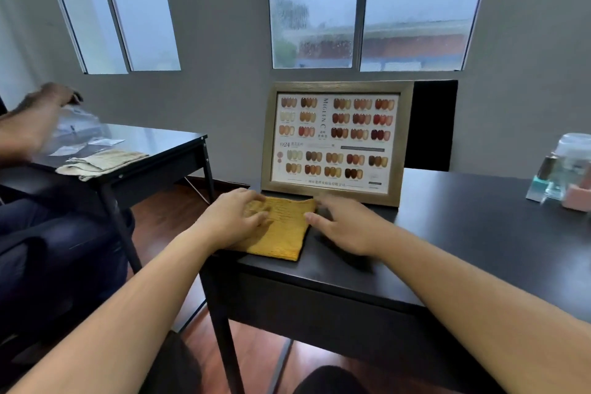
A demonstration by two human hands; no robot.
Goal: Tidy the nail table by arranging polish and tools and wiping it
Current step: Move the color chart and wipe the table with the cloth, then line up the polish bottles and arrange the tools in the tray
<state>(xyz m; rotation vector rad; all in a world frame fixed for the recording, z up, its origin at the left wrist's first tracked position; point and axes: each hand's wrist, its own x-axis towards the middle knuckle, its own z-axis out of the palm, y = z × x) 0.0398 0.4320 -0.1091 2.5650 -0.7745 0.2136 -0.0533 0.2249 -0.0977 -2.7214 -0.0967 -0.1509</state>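
Observation:
A folded yellow cloth (283,232) lies flat on the near left corner of the black nail table (463,233). My left hand (235,217) rests palm-down on the cloth's left part, fingers spread. Just right of the cloth, my right hand (347,224) lies flat on the table with its fingertips at the cloth's right edge. Behind the cloth a framed nail colour chart (335,141) stands upright. At the table's far right, polish bottles and a clear jar (566,166) stand blurred beside a pink holder (579,198).
To the left stands a second black table (153,150) with a beige cloth (102,163) and white papers. Another person's hand (48,99) moves over it, holding a clear bag. A black panel (431,125) stands behind the chart. Wooden floor shows between the tables.

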